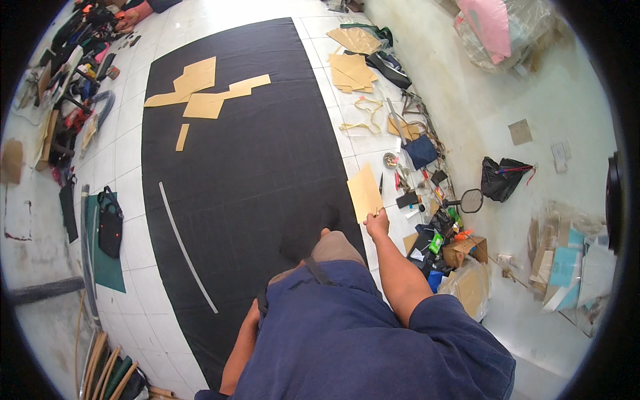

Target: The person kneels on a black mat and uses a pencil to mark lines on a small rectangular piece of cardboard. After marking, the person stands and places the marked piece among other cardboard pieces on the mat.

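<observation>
A long black cloth (247, 153) lies spread over the white tiled floor. My right hand (377, 223) is stretched out past its right edge, pinching the lower corner of a tan paper pattern piece (364, 192) and holding it above the floor. My left hand is hidden behind my blue-clad body, with only the forearm (239, 350) showing near the cloth's lower part. Several tan pattern pieces (203, 93) lie flat on the far end of the cloth. A long pale ruler (187, 247) rests on the cloth's left side.
More tan pattern pieces (352, 70) and clutter of tools, a dark blue pouch (420, 152) and a black bag (503, 179) lie along the right. Cardboard boxes (467, 267) stand near my right arm. A black handbag (110, 223) on a green mat sits at left.
</observation>
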Demonstrator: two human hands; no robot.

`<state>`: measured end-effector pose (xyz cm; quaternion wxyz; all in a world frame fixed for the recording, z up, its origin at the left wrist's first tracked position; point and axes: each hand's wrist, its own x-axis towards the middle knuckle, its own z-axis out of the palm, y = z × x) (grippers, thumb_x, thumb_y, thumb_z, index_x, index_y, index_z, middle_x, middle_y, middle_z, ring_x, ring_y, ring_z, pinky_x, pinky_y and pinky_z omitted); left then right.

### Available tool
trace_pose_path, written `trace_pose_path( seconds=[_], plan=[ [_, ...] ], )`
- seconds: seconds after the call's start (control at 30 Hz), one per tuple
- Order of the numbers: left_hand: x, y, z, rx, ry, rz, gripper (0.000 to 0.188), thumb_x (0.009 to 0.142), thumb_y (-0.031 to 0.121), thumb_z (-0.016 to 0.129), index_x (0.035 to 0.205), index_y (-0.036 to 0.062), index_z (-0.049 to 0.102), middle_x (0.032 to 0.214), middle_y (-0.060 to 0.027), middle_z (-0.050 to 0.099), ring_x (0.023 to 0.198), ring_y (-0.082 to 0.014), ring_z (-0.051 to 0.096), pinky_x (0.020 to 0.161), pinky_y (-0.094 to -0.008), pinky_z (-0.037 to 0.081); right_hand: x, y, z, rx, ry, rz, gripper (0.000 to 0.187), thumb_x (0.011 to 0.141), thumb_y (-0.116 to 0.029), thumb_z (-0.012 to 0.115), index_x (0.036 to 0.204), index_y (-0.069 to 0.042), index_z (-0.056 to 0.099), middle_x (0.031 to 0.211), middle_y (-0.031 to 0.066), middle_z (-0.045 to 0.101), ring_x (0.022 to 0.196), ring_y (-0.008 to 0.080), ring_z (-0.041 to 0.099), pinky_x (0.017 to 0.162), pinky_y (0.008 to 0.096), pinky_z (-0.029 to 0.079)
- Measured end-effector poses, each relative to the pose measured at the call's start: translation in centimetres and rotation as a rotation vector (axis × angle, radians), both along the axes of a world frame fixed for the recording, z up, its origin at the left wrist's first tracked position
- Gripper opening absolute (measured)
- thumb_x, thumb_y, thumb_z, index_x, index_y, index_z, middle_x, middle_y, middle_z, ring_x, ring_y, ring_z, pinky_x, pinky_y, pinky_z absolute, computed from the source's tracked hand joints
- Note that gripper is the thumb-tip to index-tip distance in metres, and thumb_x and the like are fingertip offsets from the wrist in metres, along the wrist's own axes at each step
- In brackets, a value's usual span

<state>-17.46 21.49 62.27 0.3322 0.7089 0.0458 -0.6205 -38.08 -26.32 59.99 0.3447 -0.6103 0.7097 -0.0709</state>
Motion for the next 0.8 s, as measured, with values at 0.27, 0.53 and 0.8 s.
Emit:
trace_pose_path(
  seconds=[0.27,0.53,0.8],
  plan=[
    [-1.5,0.7,0.1,0.023,0.009,0.034,0.072,0.098,0.053,0.056,0.144,-0.0019,0.05,0.129,-0.0183,0.064,0.113,-0.0281,0.062,0.1,-0.0409,0.048,2.8,2.0,-0.8,-0.072,0.051,0.23,0.038,0.091,-0.017,0.061,0.126,0.0,0.057,0.095,0.0222,0.075,0.081,0.0314,0.076,0.079,0.0433,0.058],
    [-2.6,1.4,0.1,0.052,0.019,0.071,0.072,0.098,0.054,0.056,0.144,-0.002,0.05,0.129,-0.0184,0.064,0.114,-0.0283,0.062,0.1,-0.0408,0.048,4.9,2.2,-0.3,-0.081,-0.058,0.324,0.037,0.094,-0.02,0.061,0.126,-0.002,0.058,0.09,0.0195,0.075,0.074,0.0283,0.076,0.076,0.042,0.057],
    [-3.5,1.2,-0.1,0.072,0.01,0.105,0.073,0.098,0.054,0.056,0.144,-0.002,0.05,0.129,-0.0186,0.064,0.114,-0.0284,0.062,0.1,-0.0408,0.048,6.5,-2.3,1.2,-0.047,-0.239,0.109,0.033,0.096,-0.011,0.06,0.126,0.001,0.054,0.093,0.0141,0.074,0.067,0.0199,0.074,0.065,0.0335,0.056]
  ],
)
